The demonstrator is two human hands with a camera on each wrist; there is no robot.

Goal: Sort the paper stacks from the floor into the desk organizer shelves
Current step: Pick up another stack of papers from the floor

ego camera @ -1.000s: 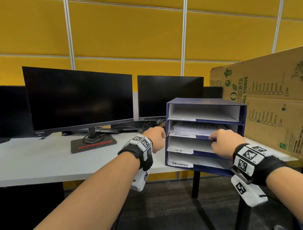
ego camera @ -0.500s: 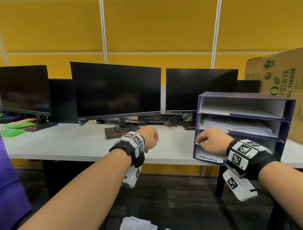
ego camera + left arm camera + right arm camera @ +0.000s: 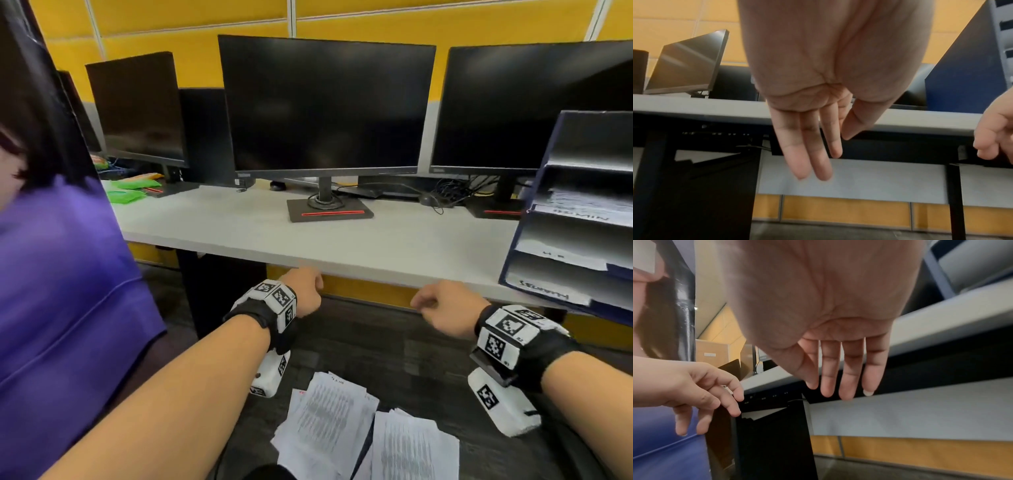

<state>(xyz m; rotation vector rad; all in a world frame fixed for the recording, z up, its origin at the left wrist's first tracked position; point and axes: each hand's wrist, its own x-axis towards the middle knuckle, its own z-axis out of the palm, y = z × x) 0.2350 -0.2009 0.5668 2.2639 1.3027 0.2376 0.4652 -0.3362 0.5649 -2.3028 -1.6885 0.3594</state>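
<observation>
Loose stacks of printed paper (image 3: pixel 329 421) lie on the dark floor below my hands, a second pile (image 3: pixel 411 452) to their right. The blue desk organizer (image 3: pixel 524 236) stands on the desk at the far right, with papers in its second shelf (image 3: pixel 582 202). My left hand (image 3: pixel 303 289) hangs in front of the desk edge, its fingers (image 3: pixel 813 155) straight and holding nothing. My right hand (image 3: pixel 442 308) hangs beside it, fingers (image 3: pixel 846 374) straight and empty too. Both hands are above the floor papers and left of the organizer.
A grey desk (image 3: pixel 342 240) carries three dark monitors (image 3: pixel 325 102) on stands with cables behind. Another person in a purple shirt (image 3: pixel 61 291) is close on my left. Green items (image 3: pixel 126 192) lie at the desk's far left. A black desk leg (image 3: pixel 955 199) stands under it.
Both hands have left the organizer shelf and dropped below the desk edge. My view has swung left and down, bringing the floor papers and the person in purple into sight.
</observation>
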